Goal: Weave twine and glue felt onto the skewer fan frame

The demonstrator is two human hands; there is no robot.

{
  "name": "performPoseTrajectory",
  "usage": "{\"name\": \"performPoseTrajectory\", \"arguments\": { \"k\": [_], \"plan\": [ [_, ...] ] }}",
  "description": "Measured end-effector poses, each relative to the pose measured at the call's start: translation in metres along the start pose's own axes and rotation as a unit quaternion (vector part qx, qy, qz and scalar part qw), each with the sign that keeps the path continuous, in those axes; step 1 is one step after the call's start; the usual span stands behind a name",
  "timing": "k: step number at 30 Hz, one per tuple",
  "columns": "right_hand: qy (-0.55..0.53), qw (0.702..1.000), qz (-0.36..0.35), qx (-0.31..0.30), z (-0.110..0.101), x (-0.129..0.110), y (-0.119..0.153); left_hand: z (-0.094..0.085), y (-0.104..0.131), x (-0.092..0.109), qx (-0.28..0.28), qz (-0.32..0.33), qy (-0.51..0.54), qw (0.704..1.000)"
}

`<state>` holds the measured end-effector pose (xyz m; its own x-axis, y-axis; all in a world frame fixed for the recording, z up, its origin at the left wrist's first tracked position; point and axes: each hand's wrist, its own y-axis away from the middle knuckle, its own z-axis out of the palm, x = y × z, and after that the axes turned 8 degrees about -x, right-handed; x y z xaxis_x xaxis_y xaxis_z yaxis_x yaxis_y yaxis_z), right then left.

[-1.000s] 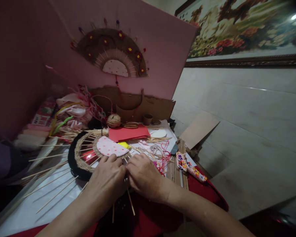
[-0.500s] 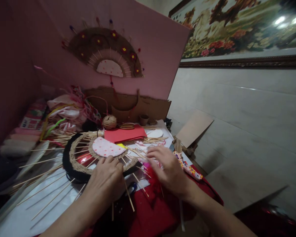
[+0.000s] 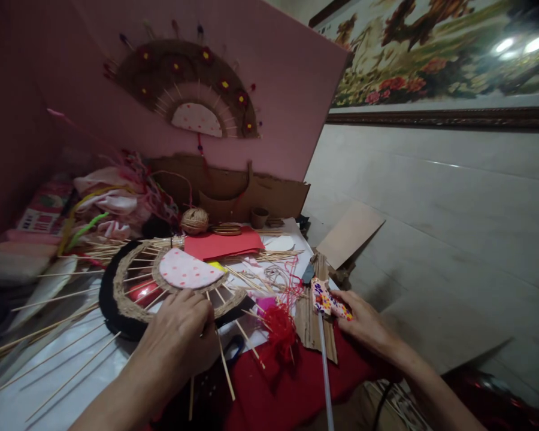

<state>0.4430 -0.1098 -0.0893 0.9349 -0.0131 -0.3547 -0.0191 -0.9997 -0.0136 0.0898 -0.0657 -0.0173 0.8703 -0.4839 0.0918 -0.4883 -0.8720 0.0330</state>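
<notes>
My left hand (image 3: 184,326) is closed on the near side of a half-round fan frame (image 3: 121,299), its fingers curled at the inner rim. The frame has thin wooden sticks fanning out, a twine band, a black outer band and a white centre piece (image 3: 188,269) with red dots. In my right hand (image 3: 362,320) is a flower-patterned glue gun (image 3: 324,298), gripped by its handle. A long pale glue stick (image 3: 326,371) sticks out of it toward me. Beneath the gun lies a strip of corrugated cardboard (image 3: 312,326).
Red yarn (image 3: 281,326) lies between my hands. Behind the frame are red paper (image 3: 224,242), a twine ball (image 3: 194,221) and a small brown cup (image 3: 259,216). Fabric (image 3: 108,197) is heaped at the left. A finished fan (image 3: 188,84) hangs on the pink board.
My right hand has moved right, away from the yarn and sticks, and taken hold of the glue gun. My left hand stays on the fan frame. The view has shifted slightly.
</notes>
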Motion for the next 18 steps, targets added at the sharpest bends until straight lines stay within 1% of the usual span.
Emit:
{"name": "performPoseTrajectory", "arguments": {
  "k": [3,6,8,10,12,14,16,17,18],
  "plan": [
    [-0.01,0.999,0.036,0.03,-0.003,-0.009,0.001,0.001,-0.001,0.0,-0.004,0.002,-0.003,1.0],
    [-0.027,0.994,0.053,0.09,-0.004,-0.013,0.003,0.002,-0.002,-0.001,-0.002,0.004,0.001,1.0],
    [-0.06,0.988,0.065,0.13,-0.006,-0.013,0.007,0.004,-0.002,-0.002,0.007,0.009,0.008,1.0],
    [-0.123,0.975,0.084,0.166,-0.01,-0.014,0.011,0.006,-0.002,-0.003,0.018,0.013,0.015,1.0],
    [-0.242,0.947,0.1,0.184,-0.016,-0.017,0.015,0.007,-0.002,-0.004,0.025,0.013,0.02,0.999],
    [-0.398,0.895,0.108,0.172,-0.022,-0.025,0.02,0.008,-0.001,-0.004,0.029,0.013,0.023,0.999],
    [-0.526,0.835,0.106,0.119,-0.027,-0.042,0.026,0.007,-0.001,-0.004,0.03,0.015,0.025,0.999],
    [-0.564,0.817,0.097,0.075,-0.028,-0.052,0.029,0.006,-0.001,-0.004,0.03,0.017,0.027,0.999],
    [-0.583,0.807,0.089,0.029,-0.03,-0.064,0.032,0.006,-0.001,-0.004,0.029,0.019,0.029,0.999]
  ]
}}
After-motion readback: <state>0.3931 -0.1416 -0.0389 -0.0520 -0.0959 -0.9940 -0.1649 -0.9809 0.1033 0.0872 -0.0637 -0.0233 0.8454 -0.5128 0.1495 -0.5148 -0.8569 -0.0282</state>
